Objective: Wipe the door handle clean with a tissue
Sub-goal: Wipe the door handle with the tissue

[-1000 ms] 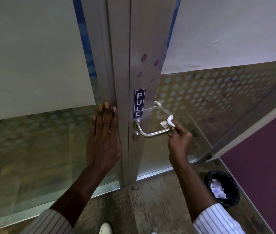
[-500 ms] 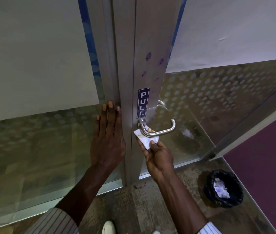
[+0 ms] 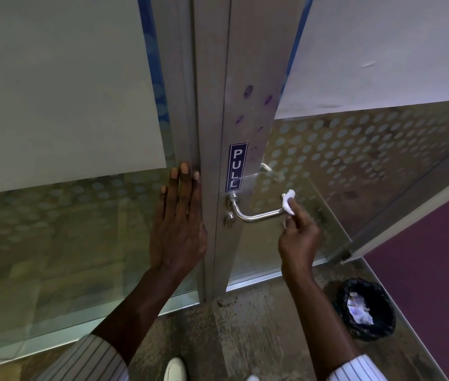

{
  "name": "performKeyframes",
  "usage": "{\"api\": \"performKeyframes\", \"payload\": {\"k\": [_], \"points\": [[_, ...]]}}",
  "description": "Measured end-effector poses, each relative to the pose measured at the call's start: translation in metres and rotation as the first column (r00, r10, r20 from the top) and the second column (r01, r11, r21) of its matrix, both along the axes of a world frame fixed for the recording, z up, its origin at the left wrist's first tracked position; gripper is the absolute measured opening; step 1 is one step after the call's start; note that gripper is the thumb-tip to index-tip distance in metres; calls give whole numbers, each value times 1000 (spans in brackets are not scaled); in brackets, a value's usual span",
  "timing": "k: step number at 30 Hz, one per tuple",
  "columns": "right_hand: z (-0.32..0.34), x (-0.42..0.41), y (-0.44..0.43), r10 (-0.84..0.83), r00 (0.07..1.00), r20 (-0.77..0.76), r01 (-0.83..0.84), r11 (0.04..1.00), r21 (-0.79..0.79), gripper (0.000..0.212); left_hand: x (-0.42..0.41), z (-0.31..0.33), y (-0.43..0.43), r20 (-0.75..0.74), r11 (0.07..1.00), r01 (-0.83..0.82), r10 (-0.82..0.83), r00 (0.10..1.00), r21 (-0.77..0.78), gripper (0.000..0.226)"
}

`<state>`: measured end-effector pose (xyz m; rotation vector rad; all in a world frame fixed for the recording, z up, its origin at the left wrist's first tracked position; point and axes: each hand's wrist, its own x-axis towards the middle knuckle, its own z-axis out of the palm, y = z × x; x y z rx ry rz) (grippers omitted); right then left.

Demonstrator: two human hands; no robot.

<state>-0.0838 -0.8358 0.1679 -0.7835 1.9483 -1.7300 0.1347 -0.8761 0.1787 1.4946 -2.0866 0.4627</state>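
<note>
A steel lever door handle point(image 3: 256, 215) juts to the right from the metal door frame point(image 3: 242, 78), just under a blue PULL sticker point(image 3: 236, 167). My right hand point(image 3: 299, 237) pinches a small white tissue point(image 3: 289, 202) and presses it against the handle's free right end. My left hand point(image 3: 178, 229) lies flat, fingers spread, on the frame and glass left of the handle, holding nothing.
A glass door panel with frosted dots point(image 3: 355, 160) stands open to the right. A black-lined waste bin point(image 3: 365, 312) with crumpled paper sits on the floor at lower right. A purple carpet point(image 3: 437, 270) lies beyond it. A white shoe tip point(image 3: 175, 369) shows at the bottom.
My right hand has slid the tissue from the handle's base by the frame out to its free right end. The left hand has stayed flat on the frame.
</note>
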Motion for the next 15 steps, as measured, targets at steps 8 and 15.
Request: {"api": "performKeyframes", "payload": {"k": [8,15], "points": [[-14,7,11,313,577,-754,-133,947,292,67,-1,2,0,-7,1000,-1,1,1000,12,110],[-17,61,10,362,277,-890,-163,931,328,72,0,1,-1,11,1000,-7,7,1000,2,109]]}}
